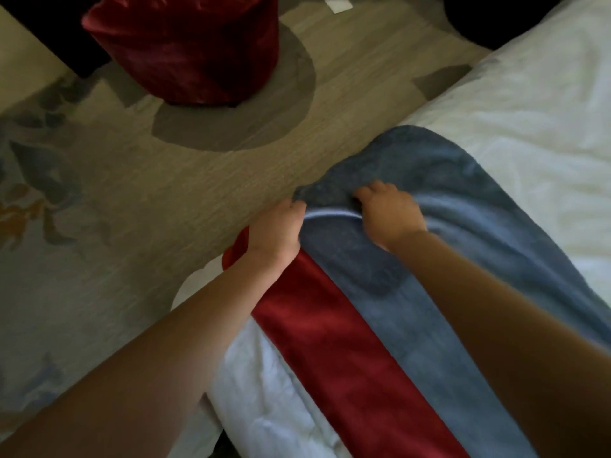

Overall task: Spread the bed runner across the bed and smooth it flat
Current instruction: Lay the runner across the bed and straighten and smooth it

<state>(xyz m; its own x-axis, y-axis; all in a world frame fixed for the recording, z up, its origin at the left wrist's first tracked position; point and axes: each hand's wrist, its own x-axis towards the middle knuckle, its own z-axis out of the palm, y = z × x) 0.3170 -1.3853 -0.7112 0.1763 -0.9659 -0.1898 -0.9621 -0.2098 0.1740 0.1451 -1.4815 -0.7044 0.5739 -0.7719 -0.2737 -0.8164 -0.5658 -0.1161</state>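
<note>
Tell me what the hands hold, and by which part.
Both hold the bed runner at its far end: left hand beside the red strip, right hand on the blue part.

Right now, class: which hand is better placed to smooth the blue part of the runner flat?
Probably the right hand: it grips the runner on its bunched blue part. The left hand holds the edge beside the red strip.
</note>
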